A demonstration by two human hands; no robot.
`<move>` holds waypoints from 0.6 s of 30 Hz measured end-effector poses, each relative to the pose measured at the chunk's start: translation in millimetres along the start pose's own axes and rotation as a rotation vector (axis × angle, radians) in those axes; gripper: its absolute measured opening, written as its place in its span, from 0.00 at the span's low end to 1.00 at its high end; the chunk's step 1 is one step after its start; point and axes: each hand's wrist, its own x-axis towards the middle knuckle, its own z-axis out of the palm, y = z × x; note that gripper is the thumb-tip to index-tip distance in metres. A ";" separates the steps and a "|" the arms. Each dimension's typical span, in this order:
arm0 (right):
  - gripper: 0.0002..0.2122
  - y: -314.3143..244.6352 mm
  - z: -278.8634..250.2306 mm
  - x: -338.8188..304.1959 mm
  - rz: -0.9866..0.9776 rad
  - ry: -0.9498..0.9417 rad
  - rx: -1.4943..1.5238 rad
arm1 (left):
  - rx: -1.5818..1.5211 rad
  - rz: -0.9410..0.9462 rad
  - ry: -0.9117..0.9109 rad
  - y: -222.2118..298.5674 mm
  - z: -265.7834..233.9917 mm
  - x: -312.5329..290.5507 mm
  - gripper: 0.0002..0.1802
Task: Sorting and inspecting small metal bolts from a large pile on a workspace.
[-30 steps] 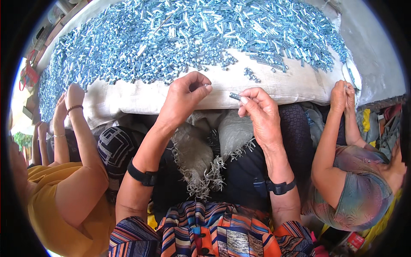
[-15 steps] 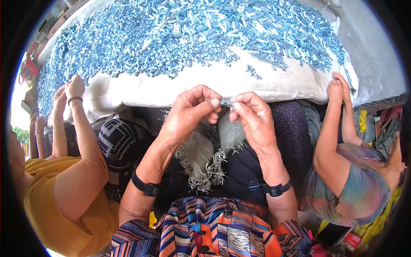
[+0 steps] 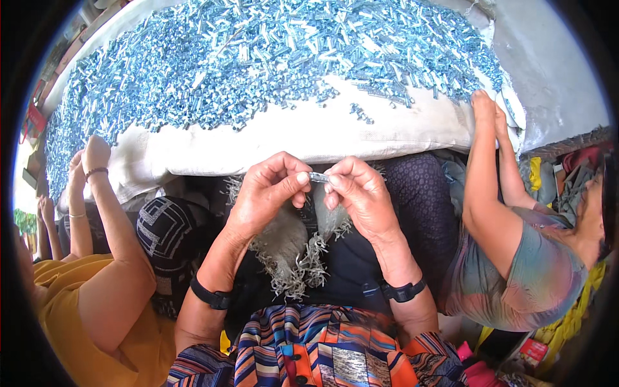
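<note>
Down they come, left hand and right hand, each pinching one end of a small silvery metal cylinder! It's bridged between them, short of the cloth-covered worktop.

A heap of metal tubes is lying on the cloth ahead; nearer, one tube is bridging left fingers and right fingers, one co-worker flanking left, another co-worker right.
</note>
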 end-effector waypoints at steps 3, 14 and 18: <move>0.02 1.4 0.5 1.1 -0.087 0.021 -0.171 | -0.099 -0.065 0.053 -6.7 1.9 1.0 0.07; 0.03 -6.5 8.7 -2.6 -0.259 0.012 -0.579 | -0.026 -0.074 0.017 4.2 -2.5 -1.9 0.07; 0.03 -4.8 12.6 -7.3 -0.117 -0.007 -0.358 | -0.079 -0.061 -0.077 5.6 -9.7 -9.0 0.07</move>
